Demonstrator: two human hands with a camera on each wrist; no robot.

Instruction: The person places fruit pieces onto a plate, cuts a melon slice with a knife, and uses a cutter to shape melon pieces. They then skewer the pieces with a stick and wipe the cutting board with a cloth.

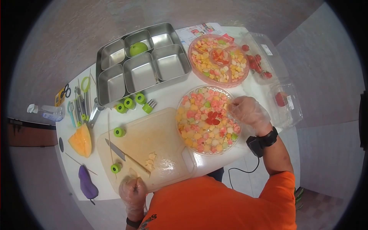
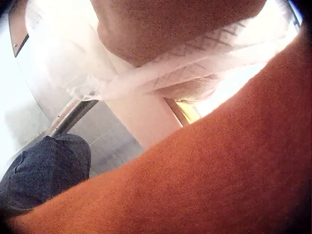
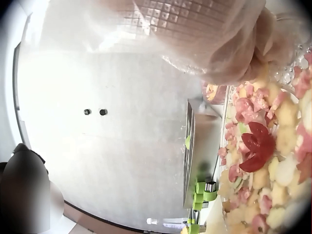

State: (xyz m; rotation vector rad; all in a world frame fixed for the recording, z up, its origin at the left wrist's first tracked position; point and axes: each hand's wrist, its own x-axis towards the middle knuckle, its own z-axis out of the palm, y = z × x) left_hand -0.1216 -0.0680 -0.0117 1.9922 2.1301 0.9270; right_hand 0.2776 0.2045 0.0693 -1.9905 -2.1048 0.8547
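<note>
My right hand [image 1: 250, 111], in a clear plastic glove, reaches over the right rim of a round clear platter [image 1: 178, 132] of small cut fruit shapes. Its bent fingertips are right at the fruit; whether they pinch a yellow piece [image 3: 263, 74], I cannot tell. Red petal-like slices [image 1: 212, 118] form a flower in the middle of the platter. My left hand [image 1: 133, 190], also gloved, is at the near edge of the cutting board [image 1: 153, 132], fingers loosely curled with nothing seen in them. Closest to it are a knife [image 1: 126, 156], a green-rimmed cutter [image 1: 115, 168] and pale fruit scraps [image 1: 150, 160].
A steel compartment tray [image 1: 143, 71] holds a green fruit [image 1: 138, 48]. Beside it stands a pink divided tray [image 1: 195, 74] of cut fruit. Clear boxes with strawberries [image 1: 260, 65] lie at right. Several tools [image 1: 81, 107], a melon wedge [image 1: 81, 142] and a purple pouch [image 1: 87, 184] are at left.
</note>
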